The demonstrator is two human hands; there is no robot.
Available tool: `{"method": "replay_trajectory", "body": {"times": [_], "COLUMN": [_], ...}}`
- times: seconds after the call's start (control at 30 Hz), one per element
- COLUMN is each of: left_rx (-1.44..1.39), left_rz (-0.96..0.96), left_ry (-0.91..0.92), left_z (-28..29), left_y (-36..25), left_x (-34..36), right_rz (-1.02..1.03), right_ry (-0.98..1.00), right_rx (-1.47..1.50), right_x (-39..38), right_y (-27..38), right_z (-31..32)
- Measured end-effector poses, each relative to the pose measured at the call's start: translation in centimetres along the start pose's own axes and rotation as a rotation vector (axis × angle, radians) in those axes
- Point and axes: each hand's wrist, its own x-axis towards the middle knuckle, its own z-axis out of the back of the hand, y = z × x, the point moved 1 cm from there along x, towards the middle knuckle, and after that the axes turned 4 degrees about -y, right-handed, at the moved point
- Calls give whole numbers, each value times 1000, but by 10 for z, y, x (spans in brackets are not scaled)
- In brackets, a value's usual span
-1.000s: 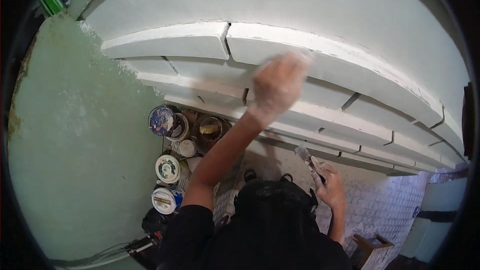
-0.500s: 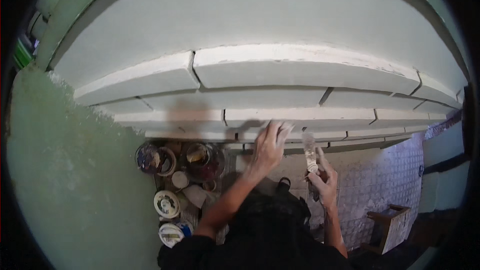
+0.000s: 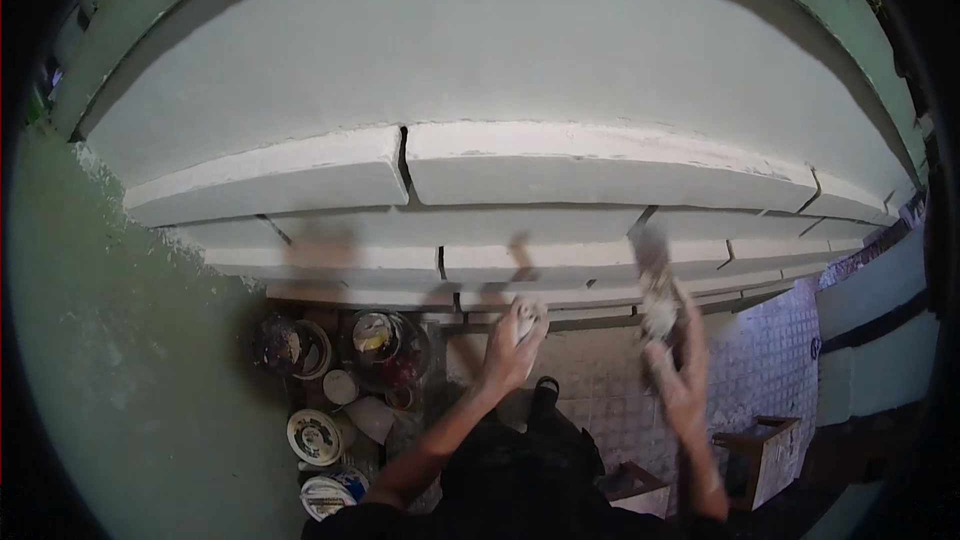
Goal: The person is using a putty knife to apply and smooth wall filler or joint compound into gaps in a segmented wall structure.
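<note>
Pale wall is looking mostly coated, though the top ledge is showing rough edges, so some's remaining imo. Right hand is gripping a blurry putty knife before the lower ledges; left hand is sitting curled, can't tell if it's holding anything.

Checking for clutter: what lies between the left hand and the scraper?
In the head view, pale ledges lie between the left hand and the scraper in the right hand, tiled floor below; no loose items show.
</note>
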Motion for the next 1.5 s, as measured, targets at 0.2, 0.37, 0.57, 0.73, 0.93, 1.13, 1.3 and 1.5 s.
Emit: {"method": "replay_trajectory", "body": {"times": [0.2, 0.37, 0.57, 0.73, 0.93, 1.13, 1.3, 1.5], "left_rx": [622, 896, 955, 1093, 1062, 1076, 1114, 908], "left_rz": [-808, -759, -684, -657, -576, -559, -570, -633], "left_ry": [-155, -198, -256, -311, -251, -253, -267, -197], "left_z": [-27, -63, -81, -76, -63, -52, -31, -49], "left_y": [-163, -190, -183, -188, -193, -196, -200, -183], "left_x": [65, 101, 112, 111, 107, 104, 103, 96], "right_rz": [765, 879, 929, 966, 938, 950, 995, 965], "right_ry": [213, 232, 264, 277, 277, 272, 276, 216], "right_rx": [-549, -692, -671, -652, -636, -609, -612, -601], "right_x": [125, 165, 186, 194, 190, 186, 187, 173], "right_y": [77, 91, 82, 81, 79, 77, 83, 80], "right_z": [30, 33, 35, 26, 13, 1, -18, 11]}}
